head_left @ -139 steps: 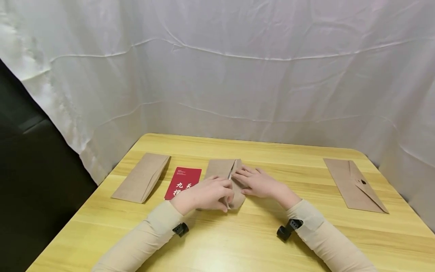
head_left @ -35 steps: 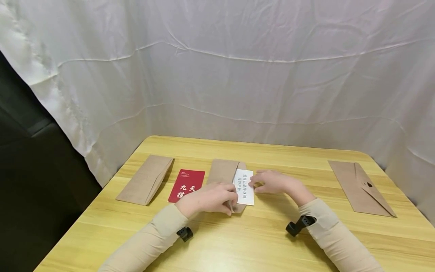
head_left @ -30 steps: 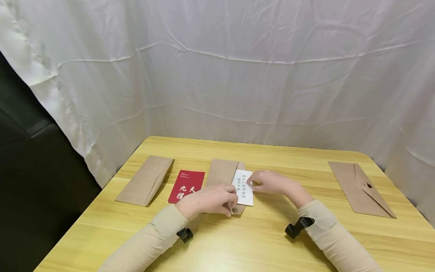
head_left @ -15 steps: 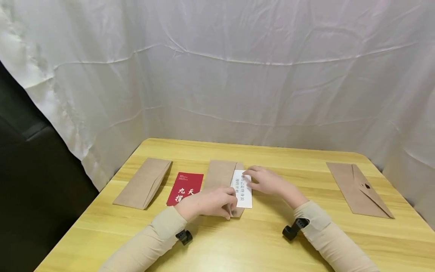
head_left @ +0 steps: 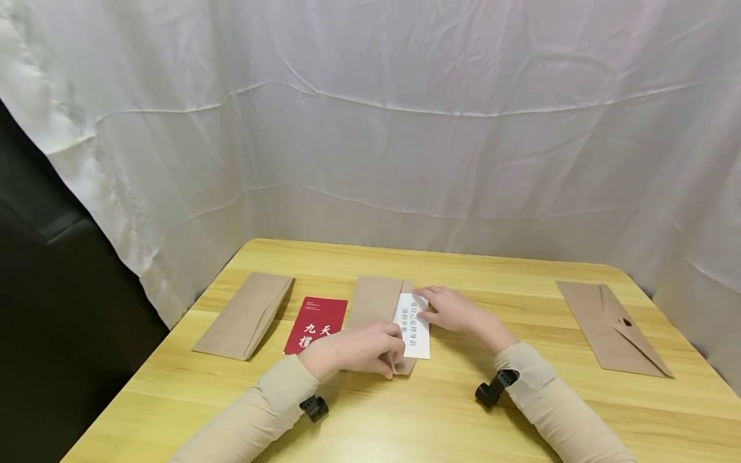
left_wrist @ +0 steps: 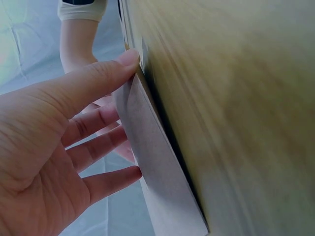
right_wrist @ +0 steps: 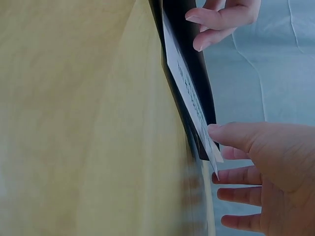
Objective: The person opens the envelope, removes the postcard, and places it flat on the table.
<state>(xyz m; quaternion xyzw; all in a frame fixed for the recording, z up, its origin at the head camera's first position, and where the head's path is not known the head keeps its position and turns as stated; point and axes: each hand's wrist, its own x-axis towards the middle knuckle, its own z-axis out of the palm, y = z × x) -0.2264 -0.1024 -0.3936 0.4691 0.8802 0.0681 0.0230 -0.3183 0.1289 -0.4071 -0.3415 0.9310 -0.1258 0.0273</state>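
A brown paper envelope [head_left: 373, 299] lies at the middle of the table. My left hand [head_left: 365, 347] reaches across its near end. In the left wrist view, thumb and fingers hold the envelope's edge [left_wrist: 152, 132], thumb apart from the spread fingers. A white card [head_left: 418, 346] with dark printed characters sticks out of the envelope's right side; its left part is hidden inside. At the card's far right corner is my right hand [head_left: 457, 313]. The right wrist view shows the thumb and index finger pinching the tip of the card [right_wrist: 184, 83], other fingers spread.
A red card [head_left: 318, 318] with white characters lies left of the middle envelope, partly behind the left hand. Further left lies another brown envelope [head_left: 243, 315]; a third envelope [head_left: 610, 328] with a dark round mark lies far right. White curtains [head_left: 370, 154] surround the wooden table [head_left: 492, 270].
Since the earliest frame, the white card has come into view out of the envelope's right side. Over the last second, my right hand has shifted left, further over the card. The left hand stays put.
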